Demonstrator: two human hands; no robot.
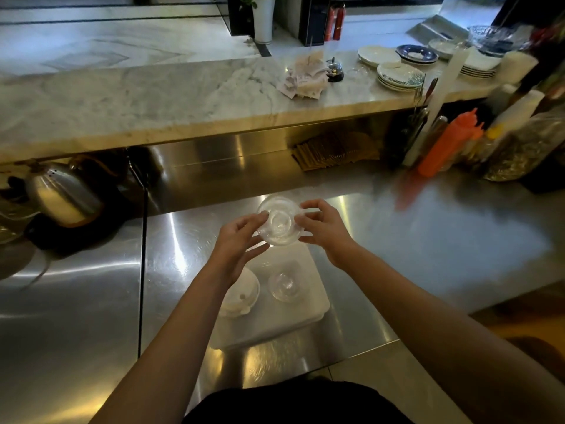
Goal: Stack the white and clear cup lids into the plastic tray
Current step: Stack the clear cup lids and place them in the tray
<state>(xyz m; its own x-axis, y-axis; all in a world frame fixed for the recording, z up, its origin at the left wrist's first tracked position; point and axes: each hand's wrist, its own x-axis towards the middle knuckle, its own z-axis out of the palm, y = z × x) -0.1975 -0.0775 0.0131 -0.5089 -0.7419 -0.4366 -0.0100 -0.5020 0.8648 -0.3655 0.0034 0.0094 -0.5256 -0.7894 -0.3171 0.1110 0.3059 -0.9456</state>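
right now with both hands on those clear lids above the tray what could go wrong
1. The clear lids are pinched only at their edges by the left hand and right hand; they could slip or separate.
2. Lowered off-centre, they might miss the clear lid in the tray or bump the white lids.

Both bare forearms reach forward from the lower edge of the view and converge, wrists nearly level. The left hand [237, 240] is turned palm inward, its fingers spread and loosely curled, fingertips meeting at its grip on the side facing the other hand. The right hand [324, 231] mirrors it just opposite, knuckles up, thumb below and fingers arched over its own grip, the two hands close but not touching
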